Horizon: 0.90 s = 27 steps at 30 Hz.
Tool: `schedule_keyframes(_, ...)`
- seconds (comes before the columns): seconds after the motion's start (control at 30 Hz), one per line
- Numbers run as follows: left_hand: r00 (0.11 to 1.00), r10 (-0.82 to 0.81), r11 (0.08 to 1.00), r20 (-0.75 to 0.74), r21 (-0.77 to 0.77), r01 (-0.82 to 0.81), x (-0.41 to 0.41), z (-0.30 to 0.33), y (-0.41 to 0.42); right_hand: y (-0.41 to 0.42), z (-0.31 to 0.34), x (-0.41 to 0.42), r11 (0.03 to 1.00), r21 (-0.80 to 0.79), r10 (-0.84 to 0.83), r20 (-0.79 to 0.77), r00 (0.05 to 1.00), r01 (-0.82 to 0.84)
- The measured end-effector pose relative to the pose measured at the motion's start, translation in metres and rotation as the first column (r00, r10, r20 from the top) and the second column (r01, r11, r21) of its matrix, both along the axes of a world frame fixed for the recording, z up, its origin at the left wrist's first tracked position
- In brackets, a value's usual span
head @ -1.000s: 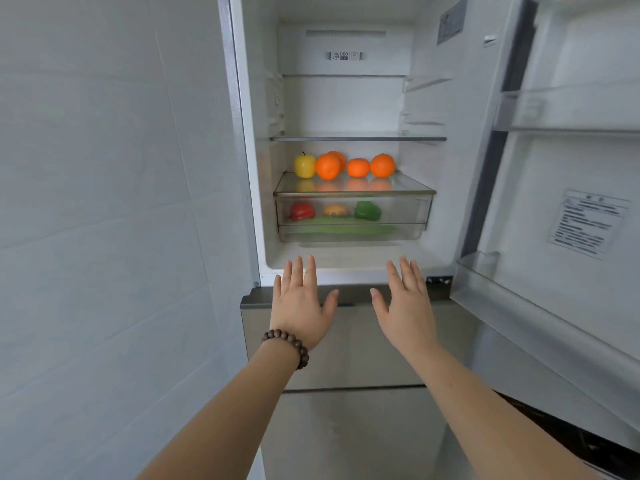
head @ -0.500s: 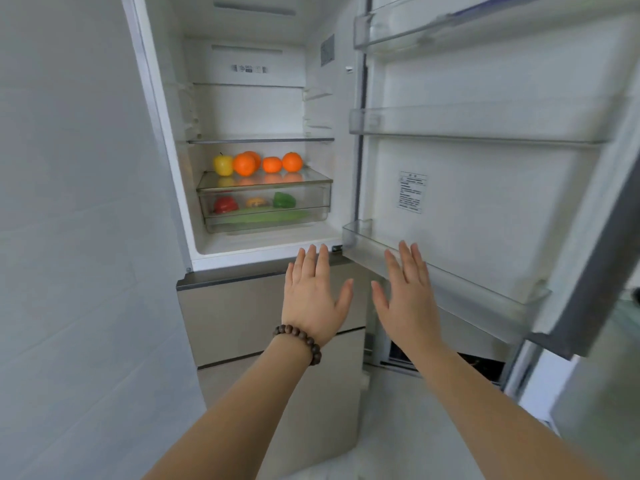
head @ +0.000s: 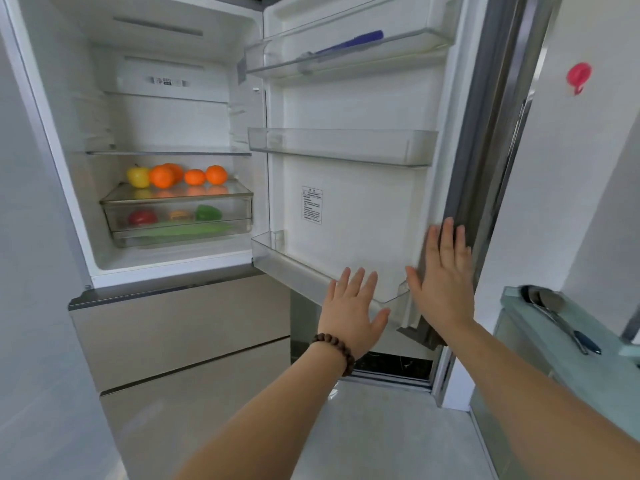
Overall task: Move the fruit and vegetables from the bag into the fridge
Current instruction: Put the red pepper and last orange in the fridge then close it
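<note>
While the fridge door [head: 363,202] stands wide open, the person's two hands are flat, fingers spread, holding nothing. The right hand [head: 445,282] rests against the door's outer edge, which runs up and down. The left hand [head: 351,311] is just beside it, near the bottom door bin [head: 311,275]. So the right hand is nearer for a push, and the door would swing to the left. The fruit [head: 176,175] sits on the glass shelf, well off to the left, with the vegetables [head: 176,218] in the drawer under it. No bag is in sight. A moment ago both hands were more in front of the fridge; now they have moved over to the door.
</note>
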<state>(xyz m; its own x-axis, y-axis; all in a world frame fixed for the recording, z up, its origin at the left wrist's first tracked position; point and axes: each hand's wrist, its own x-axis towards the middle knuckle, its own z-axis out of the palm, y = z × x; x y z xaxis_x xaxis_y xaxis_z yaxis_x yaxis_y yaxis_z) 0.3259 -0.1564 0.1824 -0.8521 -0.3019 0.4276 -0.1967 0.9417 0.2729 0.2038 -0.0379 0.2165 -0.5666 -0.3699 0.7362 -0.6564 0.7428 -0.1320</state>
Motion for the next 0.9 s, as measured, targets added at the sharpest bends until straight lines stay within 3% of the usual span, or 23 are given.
schedule_keyframes(0.13,1.0,0.024,0.999,-0.013,-0.025,-0.025,-0.007,-0.009,0.005,0.009,-0.007,-0.013,0.997,0.078,0.014,-0.036,0.999,-0.011)
schedule_keyframes(0.3,0.989,0.058,0.995,-0.139,-0.077,-0.069,0.001,-0.011,0.002,0.017,-0.012,-0.01,0.989,0.135,0.079,-0.108,0.991,-0.064)
schedule_keyframes(0.53,0.955,0.133,0.991,-0.265,0.019,-0.133,0.053,-0.026,-0.025,0.019,-0.018,0.026,0.95,0.257,0.257,-0.328,0.909,-0.176)
schedule_keyframes(0.73,0.946,0.289,0.954,-0.145,0.124,-0.272,0.117,-0.02,-0.049,-0.016,-0.024,0.087,0.937,0.233,0.339,-0.433,0.835,-0.26)
schedule_keyframes(0.9,0.887,0.434,0.899,-0.157,0.141,-0.414,0.16,-0.018,-0.06,-0.05,-0.026,0.141,0.911,0.261,0.409,-0.462,0.787,-0.32)
